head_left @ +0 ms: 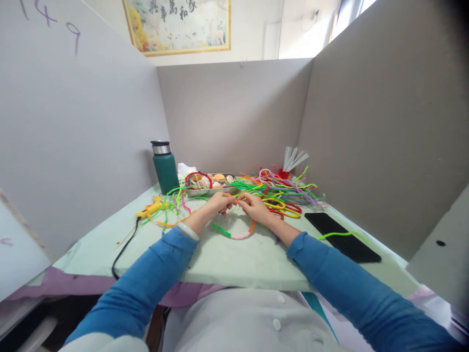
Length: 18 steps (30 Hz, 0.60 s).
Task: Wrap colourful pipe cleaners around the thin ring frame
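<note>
My left hand (219, 203) and my right hand (255, 208) meet over the middle of the table, fingertips pinched close together. Between them shows a short orange bit of fuzzy pipe cleaner. A curved pipe cleaner (241, 236) with green, pink and orange sections bends below my hands. Its orange end runs up behind my right hand, so I cannot see whether it joins the bit at my fingertips. Just beyond my hands is a heap of loose pipe cleaners (252, 185) in many colours.
A metal tray (194, 193) holds finished-looking coloured pieces. On the left stand a green bottle (166, 171) and a yellow glue gun (151, 208) with a black cord. White sticks (292, 160) rise from a red cup. A black phone (340, 237) lies right, a lime pipe cleaner across it.
</note>
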Each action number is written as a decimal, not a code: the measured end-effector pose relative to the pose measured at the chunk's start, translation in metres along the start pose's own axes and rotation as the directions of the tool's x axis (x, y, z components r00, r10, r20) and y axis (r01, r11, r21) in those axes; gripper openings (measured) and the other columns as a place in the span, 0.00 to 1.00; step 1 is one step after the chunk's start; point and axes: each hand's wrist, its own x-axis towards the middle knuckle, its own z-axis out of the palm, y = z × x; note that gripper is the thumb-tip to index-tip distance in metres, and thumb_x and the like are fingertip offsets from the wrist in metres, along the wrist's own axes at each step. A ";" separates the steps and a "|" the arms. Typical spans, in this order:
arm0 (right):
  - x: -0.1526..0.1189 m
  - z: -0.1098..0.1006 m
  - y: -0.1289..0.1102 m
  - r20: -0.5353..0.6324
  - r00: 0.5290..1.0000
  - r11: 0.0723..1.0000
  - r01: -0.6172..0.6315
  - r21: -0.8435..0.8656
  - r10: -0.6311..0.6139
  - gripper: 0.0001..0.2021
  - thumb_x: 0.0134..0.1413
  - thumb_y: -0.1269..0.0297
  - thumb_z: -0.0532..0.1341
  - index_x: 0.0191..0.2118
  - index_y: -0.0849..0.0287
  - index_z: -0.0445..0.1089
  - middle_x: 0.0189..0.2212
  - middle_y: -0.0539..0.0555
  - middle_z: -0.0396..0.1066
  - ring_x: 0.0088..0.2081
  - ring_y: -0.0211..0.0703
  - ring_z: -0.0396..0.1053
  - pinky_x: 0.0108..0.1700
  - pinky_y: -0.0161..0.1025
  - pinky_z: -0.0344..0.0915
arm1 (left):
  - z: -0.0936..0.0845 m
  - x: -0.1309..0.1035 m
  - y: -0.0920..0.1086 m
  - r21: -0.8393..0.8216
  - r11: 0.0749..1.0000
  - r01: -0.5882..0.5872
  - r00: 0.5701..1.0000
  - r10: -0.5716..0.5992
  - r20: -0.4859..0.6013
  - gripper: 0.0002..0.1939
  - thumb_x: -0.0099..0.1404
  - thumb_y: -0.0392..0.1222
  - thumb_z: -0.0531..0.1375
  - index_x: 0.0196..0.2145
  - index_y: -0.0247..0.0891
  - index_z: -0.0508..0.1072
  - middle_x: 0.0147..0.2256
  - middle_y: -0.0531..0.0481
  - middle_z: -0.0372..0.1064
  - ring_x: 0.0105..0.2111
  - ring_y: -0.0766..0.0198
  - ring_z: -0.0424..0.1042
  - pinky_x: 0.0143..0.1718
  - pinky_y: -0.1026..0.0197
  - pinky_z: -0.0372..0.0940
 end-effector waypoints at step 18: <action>0.003 0.001 0.006 0.004 0.999 0.997 -0.038 -0.061 0.038 0.11 0.52 0.56 0.52 0.33 0.59 0.65 0.15 0.45 0.57 0.18 0.33 0.52 0.21 0.31 0.44 | 0.001 0.018 -0.019 0.327 0.936 -0.134 0.979 0.176 -0.101 0.16 0.58 0.52 0.53 0.31 0.34 0.69 0.25 0.52 0.68 0.12 0.76 0.59 0.14 0.70 0.56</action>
